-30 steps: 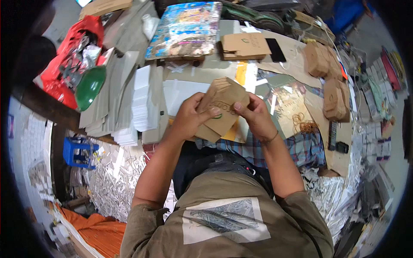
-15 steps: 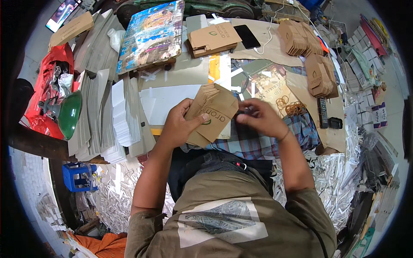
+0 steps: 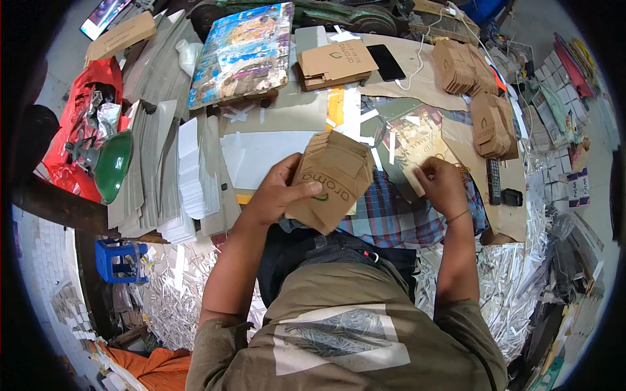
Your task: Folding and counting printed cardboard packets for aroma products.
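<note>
My left hand is wrapped round a stack of folded brown cardboard packs, the thumb lying across the printed front. The stack is tilted above the table's near edge. To its right, my right hand is apart from it, with thumb and fingers pinched together. Whatever those fingertips hold, if anything, is hidden. Beneath that hand lies a pile of brown rubber bands, mostly covered by it. A printed card rests just beyond my right fingers, and a checked cloth spreads below.
More brown packs are piled at the right, near a remote control. At the back lie another pack stack, a black phone and a paint-stained board. Grey card sheets and a green lampshade are at the left.
My right hand has moved right, away from the packs to over the rubber bands. My left hand still grips the stack, which has tilted slightly. The whole view has shifted a little.
</note>
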Motion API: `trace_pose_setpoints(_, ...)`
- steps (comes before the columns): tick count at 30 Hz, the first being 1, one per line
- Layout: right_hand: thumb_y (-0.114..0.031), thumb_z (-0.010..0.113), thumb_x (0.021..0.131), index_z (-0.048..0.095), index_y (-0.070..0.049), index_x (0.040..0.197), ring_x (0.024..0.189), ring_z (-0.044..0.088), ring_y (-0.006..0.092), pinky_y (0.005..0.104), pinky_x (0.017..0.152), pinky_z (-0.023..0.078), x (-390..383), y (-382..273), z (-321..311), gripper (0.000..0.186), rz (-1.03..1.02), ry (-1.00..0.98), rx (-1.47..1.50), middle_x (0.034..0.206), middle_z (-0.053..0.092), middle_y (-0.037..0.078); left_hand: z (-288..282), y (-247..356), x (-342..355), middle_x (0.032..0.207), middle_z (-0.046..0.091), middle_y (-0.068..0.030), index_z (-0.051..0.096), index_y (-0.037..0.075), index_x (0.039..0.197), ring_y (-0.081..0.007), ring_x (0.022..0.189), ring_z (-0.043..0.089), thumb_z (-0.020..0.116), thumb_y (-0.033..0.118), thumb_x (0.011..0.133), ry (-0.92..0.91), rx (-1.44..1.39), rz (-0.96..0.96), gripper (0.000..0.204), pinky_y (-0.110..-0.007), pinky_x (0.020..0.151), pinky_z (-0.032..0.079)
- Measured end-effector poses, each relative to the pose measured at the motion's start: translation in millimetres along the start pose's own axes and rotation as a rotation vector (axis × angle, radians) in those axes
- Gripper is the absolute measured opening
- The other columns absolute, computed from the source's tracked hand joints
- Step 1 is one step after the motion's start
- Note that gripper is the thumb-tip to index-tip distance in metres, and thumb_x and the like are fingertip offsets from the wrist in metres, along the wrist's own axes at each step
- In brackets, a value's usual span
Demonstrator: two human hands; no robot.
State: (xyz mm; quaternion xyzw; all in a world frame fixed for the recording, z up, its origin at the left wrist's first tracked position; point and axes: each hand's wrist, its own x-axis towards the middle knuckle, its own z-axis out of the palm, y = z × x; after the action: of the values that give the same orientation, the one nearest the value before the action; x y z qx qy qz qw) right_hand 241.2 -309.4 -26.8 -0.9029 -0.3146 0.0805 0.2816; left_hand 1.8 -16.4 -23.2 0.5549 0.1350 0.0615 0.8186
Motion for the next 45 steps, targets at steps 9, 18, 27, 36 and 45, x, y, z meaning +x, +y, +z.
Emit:
trace_pose_setpoints(9, -0.005, 0.08, 0.099, 0.078, 0.0, 0.115, 0.097, 0.068, 0.0064, 0.0281, 0.089, 0.058, 26.9, -112.2, 35.9, 0.017, -0.376, -0.423, 1.043, 0.106, 0.08, 0.003, 22.3, -2.3, -12.6, 0.139, 0.073, -0.014, 0.055, -0.005, 0.155, -0.0233, 0.125, 0.073, 0.087, 0.007, 0.091, -0.074, -0.299, 0.041, 0.072, -0.041, 0.11, 0.059)
trace_pose_setpoints(18, -0.001, 0.078, 0.096, 0.076, 0.003, 0.125, 0.106, 0.07, 0.0096, 0.0312, 0.093, 0.059, 13.0, -132.1, 32.7, 0.029, -0.387, -0.414, 0.948, 0.117, 0.082, 0.007, 17.5, 2.8, -31.2, 0.128, 0.078, -0.0127, 0.064, -0.006, 0.144, -0.0215, 0.115, 0.076, 0.089, 0.009, 0.092, 0.009, -0.251, 0.108, 0.06, -0.039, 0.103, 0.063)
trace_pose_setpoints(27, -0.015, 0.066, 0.108, 0.067, -0.005, 0.101, 0.097, 0.067, 0.0129, 0.0305, 0.093, 0.054, -5.0, -148.8, 38.7, 0.013, 0.041, -0.667, 1.672, 0.105, 0.072, 0.004, -4.0, -1.1, -57.1, 0.149, 0.067, -0.0148, 0.045, 0.001, 0.165, -0.0267, 0.136, 0.068, 0.091, 0.004, 0.087, -0.102, -0.481, 0.166, 0.09, -0.047, 0.114, 0.058)
trace_pose_setpoints(36, -0.043, 0.048, 0.117, 0.071, 0.005, 0.131, 0.071, 0.042, 0.0104, 0.0287, 0.072, 0.039, 21.7, -130.2, 12.7, 0.055, -0.325, -0.954, 1.462, 0.075, 0.044, -0.004, -2.3, 61.8, -76.5, 0.137, 0.067, -0.0121, 0.032, 0.011, 0.173, -0.0238, 0.134, 0.064, 0.098, 0.019, 0.081, -0.088, 0.226, -0.024, 0.113, -0.039, 0.118, 0.048)
trace_pose_setpoints(45, -0.045, 0.077, 0.105, 0.063, -0.006, 0.159, 0.071, 0.07, 0.0223, 0.0358, 0.069, 0.055, 32.8, -204.1, -24.8, 0.068, -0.882, -0.99, 0.243, 0.088, 0.075, 0.011, -42.5, 33.8, -57.9, 0.129, 0.069, -0.0135, 0.031, 0.011, 0.171, -0.0216, 0.127, 0.066, 0.09, 0.01, 0.092, -0.028, 0.454, -0.006, 0.099, -0.037, 0.109, 0.053)
